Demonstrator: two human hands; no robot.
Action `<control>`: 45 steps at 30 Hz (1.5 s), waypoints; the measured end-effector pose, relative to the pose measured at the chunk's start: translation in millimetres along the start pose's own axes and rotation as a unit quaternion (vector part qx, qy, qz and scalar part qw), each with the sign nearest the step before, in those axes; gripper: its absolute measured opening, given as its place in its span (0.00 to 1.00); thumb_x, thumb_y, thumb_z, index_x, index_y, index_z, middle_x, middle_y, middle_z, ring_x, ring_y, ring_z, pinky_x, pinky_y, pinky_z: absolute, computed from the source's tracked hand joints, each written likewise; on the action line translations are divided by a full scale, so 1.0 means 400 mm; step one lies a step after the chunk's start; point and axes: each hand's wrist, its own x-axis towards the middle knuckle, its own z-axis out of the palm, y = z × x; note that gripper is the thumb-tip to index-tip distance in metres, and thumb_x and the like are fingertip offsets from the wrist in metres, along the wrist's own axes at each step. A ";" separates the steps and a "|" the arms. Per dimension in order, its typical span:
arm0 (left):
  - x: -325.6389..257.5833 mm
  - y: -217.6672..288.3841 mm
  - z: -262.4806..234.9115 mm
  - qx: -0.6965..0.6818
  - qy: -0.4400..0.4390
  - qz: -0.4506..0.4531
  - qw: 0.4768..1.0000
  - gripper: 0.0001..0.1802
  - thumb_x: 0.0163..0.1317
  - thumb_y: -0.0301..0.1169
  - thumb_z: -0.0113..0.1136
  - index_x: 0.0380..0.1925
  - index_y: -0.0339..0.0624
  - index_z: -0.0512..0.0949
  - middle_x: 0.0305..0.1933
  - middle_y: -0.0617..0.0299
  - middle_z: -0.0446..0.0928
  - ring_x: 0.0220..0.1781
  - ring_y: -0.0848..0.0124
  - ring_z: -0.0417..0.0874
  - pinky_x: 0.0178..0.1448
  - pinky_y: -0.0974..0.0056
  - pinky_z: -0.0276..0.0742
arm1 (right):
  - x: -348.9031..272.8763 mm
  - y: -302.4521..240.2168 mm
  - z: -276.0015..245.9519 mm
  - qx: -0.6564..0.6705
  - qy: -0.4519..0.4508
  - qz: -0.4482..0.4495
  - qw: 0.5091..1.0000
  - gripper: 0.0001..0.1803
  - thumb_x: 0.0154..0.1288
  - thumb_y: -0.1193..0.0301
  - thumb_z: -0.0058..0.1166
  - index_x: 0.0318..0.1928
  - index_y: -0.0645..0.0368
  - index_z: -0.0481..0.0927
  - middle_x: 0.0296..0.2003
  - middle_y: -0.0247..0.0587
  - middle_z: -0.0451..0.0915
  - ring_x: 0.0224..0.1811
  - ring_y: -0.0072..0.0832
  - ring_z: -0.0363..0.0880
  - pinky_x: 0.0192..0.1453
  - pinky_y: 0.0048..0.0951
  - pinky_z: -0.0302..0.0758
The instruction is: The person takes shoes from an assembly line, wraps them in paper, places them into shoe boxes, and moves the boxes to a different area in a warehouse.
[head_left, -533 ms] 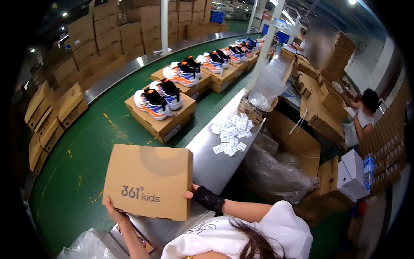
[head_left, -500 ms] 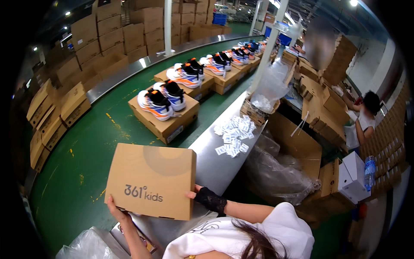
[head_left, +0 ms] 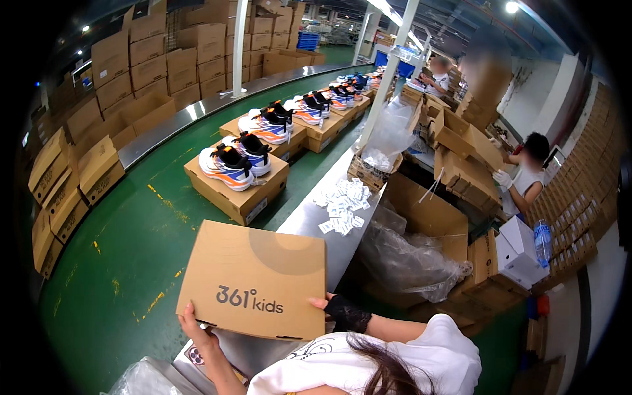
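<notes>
A closed tan cardboard shoebox [head_left: 263,270] with dark print on its lid is held out in front of me, over the metal bench [head_left: 316,253] and the green belt. My left hand [head_left: 196,329] grips its near left corner, thumb on top and the other fingers underneath. At the right side, my right hand [head_left: 341,311], in a black lace fingerless glove, holds the box with its thumb on the lid. Its other fingers are mostly hidden. Beyond the box, a pair of white, blue and orange sneakers [head_left: 230,168] stands on another shoebox [head_left: 227,197].
The green conveyor belt [head_left: 145,230] carries several more shoeboxes topped with sneakers. Small white packets [head_left: 343,204] lie piled on the bench. To the right are a carton with clear plastic [head_left: 415,263], a bottle [head_left: 542,242] and a co-worker [head_left: 526,181]. Closed boxes [head_left: 99,168] stand at left.
The shoebox and both hands have shifted right in the picture, while the surroundings have slid left as the view turned. My grip looks the same. The co-worker's arms have moved.
</notes>
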 end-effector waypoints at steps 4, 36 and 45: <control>-0.031 0.010 0.044 0.013 -0.018 0.000 1.000 0.24 0.47 0.43 0.53 0.44 0.47 0.67 0.40 0.63 0.69 0.39 0.72 0.73 0.28 0.68 0.73 | -0.026 0.036 -0.035 0.102 -0.070 0.062 0.990 0.31 0.57 0.57 0.52 0.57 0.59 0.60 0.52 0.43 0.67 0.52 0.27 0.68 0.54 0.29 0.67; -0.394 -0.210 0.852 0.225 -0.569 0.061 0.789 0.33 0.60 0.47 0.46 0.60 0.41 0.52 0.55 0.53 0.60 0.52 0.66 0.69 0.49 0.64 0.71 | -0.270 -0.266 -0.613 0.240 0.259 -0.365 0.861 0.32 0.48 0.54 0.55 0.52 0.54 0.64 0.48 0.40 0.69 0.48 0.32 0.69 0.47 0.40 0.71; -0.281 -0.066 0.531 0.199 -0.358 0.052 0.911 0.33 0.50 0.42 0.60 0.49 0.33 0.60 0.40 0.52 0.71 0.33 0.67 0.78 0.23 0.67 0.79 | -0.181 -0.097 -0.339 0.082 0.055 -0.100 0.990 0.31 0.55 0.60 0.55 0.56 0.59 0.61 0.50 0.43 0.68 0.48 0.30 0.71 0.48 0.32 0.71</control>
